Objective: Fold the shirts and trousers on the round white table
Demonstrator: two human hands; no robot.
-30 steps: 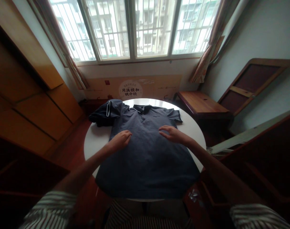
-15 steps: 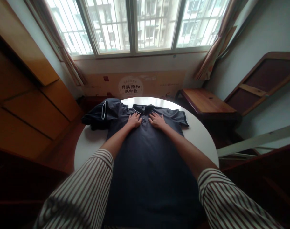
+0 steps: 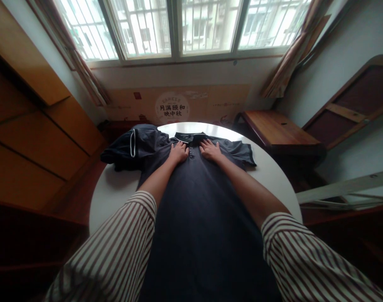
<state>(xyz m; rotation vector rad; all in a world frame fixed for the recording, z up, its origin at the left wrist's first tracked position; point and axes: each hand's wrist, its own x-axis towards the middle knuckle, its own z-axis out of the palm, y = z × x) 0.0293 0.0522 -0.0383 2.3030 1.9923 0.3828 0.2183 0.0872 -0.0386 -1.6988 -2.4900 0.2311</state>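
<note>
A dark polo shirt (image 3: 204,201) is spread front side up over a round white table (image 3: 111,197), its collar (image 3: 191,137) toward the window. My left hand (image 3: 179,152) lies flat on the chest, just left of the button placket (image 3: 191,151). On the other side of the placket, my right hand (image 3: 211,150) rests with fingers stretched on the cloth. Both hands are open and touch the shirt below the collar. At the table's far left, more bunched dark cloth with a white-edged band (image 3: 124,149) lies by the shirt's left shoulder.
Beyond the table stands a printed cardboard panel (image 3: 216,100) under a barred window. A wooden side table (image 3: 279,128) is at the back right, with a pale rail (image 3: 345,186) nearer. Wooden cabinets (image 3: 27,138) line the left.
The view has tilted down and come slightly closer. Both hands stay flat on the shirt by the placket, the right a little farther from the left.
</note>
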